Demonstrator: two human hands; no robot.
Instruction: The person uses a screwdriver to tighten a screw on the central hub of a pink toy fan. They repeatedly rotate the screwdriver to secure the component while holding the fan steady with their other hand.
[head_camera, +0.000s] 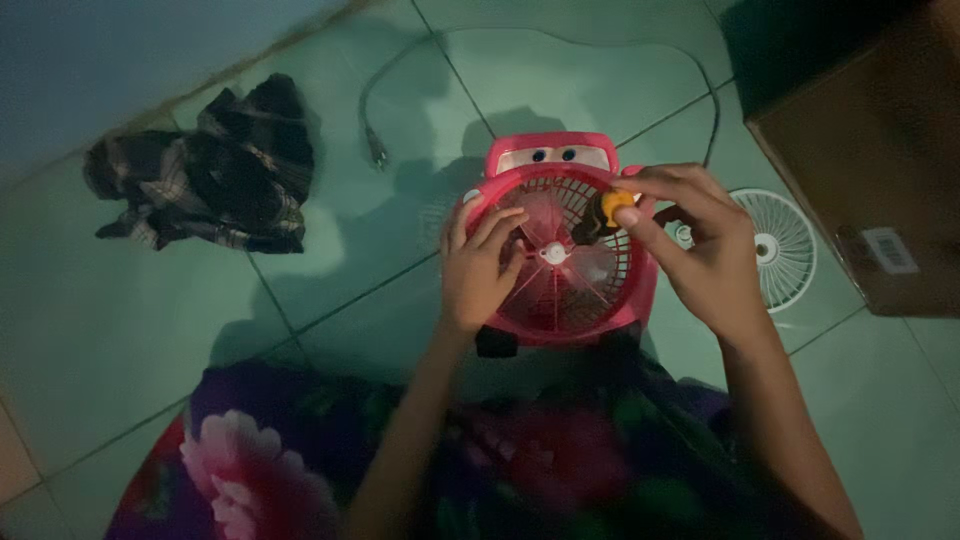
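The fingers of the right hand are pinching together on a small tool with a yellow handle, its dark tip pointing down into the open front of the pink fan. The left hand is resting on the fan's left side, its fingers spread apart and lying flat on the blades near the white hub, holding nothing.

The fan is lying on its back on the tiled floor, just in front of the person's flowered lap.

The light is very dim, so the tool could be slipping off whatever it is bearing on and jabbing the left fingers, which are lying close to its tip. The blades could be turning under the left hand, since only a light touch is steadying them. The cable is trailing behind the fan; I cannot tell whether it is plugged in, and if it is, that is a hazard.

Counting: one pink fan, one tool, one white grille lying to the right, one cable, one dark checked cloth to the left, one brown box at the right edge, two hands.
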